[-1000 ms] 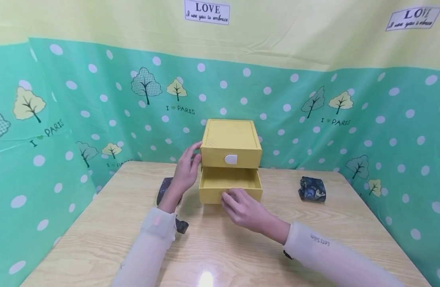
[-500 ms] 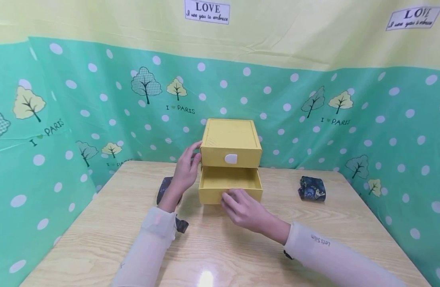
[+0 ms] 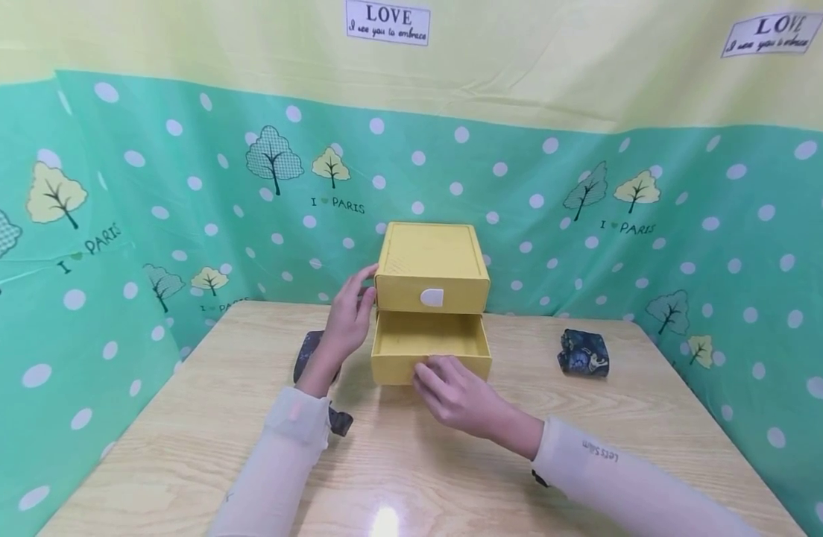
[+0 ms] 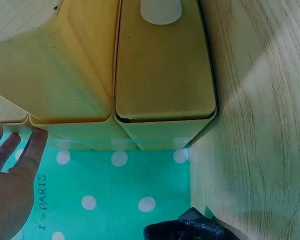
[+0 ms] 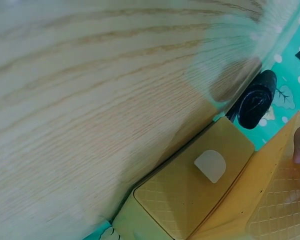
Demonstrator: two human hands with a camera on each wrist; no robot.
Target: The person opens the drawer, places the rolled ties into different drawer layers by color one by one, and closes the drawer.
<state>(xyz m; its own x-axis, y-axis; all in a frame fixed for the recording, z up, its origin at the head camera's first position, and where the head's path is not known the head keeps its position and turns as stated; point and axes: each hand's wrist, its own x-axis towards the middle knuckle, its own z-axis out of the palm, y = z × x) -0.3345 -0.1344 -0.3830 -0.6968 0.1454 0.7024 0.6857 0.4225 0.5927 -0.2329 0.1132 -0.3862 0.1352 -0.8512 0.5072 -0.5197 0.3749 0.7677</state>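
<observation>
Right there at the back of the desk (image 3: 203, 425), squarely in front of the spotted curtain (image 3: 452, 212), stood the yellow chest of drawers (image 3: 432, 250), and both hands were on it! The left hand (image 3: 347, 321) had its fingers nearly straight against the chest's left side, up by the top drawer (image 3: 398, 294), pressing rather than wrapping round anything; that looked like bracing, so that the light-looking box would not slide or tip. And the right hand (image 3: 455, 395)? Fingers bent, pinching the middle drawer (image 3: 390, 370) at the centre of its front, presumably by a tab like the white tab (image 3: 432, 298) above, though the hand hid the exact hold. A central grip made sense, for it should have kept the drawer running straight. That drawer jutted well out beyond its neighbours, while the bottom drawer (image 4: 165, 70) sat flush just above the desk. Out wide, a dark cloth roll (image 3: 584, 353) lay to the right and another dark roll (image 3: 308, 352) lay half hidden behind the left wrist, both apart from the drawer's path, which left room in front.
</observation>
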